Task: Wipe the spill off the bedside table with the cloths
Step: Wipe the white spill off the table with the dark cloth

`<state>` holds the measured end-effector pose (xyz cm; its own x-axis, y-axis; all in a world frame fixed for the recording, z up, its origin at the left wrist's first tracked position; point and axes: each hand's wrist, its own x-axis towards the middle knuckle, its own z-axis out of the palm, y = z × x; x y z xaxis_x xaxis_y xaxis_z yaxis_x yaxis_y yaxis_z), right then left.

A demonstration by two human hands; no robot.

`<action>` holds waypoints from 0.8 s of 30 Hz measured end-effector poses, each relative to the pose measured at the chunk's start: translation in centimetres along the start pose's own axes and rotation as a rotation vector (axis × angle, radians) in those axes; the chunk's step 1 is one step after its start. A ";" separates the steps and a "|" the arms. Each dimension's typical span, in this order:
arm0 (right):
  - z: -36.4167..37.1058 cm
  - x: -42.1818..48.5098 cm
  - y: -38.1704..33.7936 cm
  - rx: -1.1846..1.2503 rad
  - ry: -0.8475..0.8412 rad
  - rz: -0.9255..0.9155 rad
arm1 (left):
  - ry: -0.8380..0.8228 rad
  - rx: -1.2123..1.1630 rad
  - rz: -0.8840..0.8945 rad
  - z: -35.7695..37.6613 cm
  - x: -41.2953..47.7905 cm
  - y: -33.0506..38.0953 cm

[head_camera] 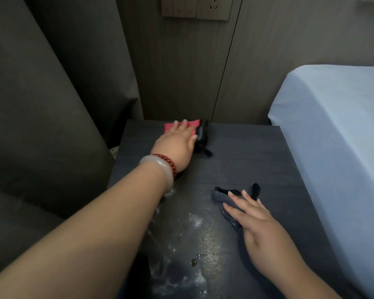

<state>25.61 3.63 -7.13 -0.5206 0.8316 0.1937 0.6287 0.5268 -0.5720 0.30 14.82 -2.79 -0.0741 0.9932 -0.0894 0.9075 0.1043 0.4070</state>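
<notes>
A dark bedside table (pixel 257 152) fills the middle of the head view. A wet spill (pixel 190 240) glistens on its front half, with droplets and white streaks. My left hand (pixel 177 143) lies flat, fingers spread, on a red and black cloth (pixel 200 131) at the table's back edge. My right hand (pixel 257 225) presses flat on a grey cloth (pixel 221 198) with black trim, just right of the spill. Both hands cover part of their cloths.
A bed with a pale blue sheet (pixel 333 126) stands right of the table. A dark grey curtain (pixel 41 104) hangs on the left. The wooden wall panel behind carries a switch and socket plate (pixel 195 7).
</notes>
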 end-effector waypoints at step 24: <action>-0.8 1.3 -2.7 0.097 0.064 0.140 | 0.046 0.080 -0.212 -0.3 -9.1 -7.1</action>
<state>23.71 3.40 -4.70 -0.3924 0.9066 0.1550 0.6324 0.3884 -0.6703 -5.65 5.08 -4.58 -0.2842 0.9508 -0.1230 0.8993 0.3089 0.3097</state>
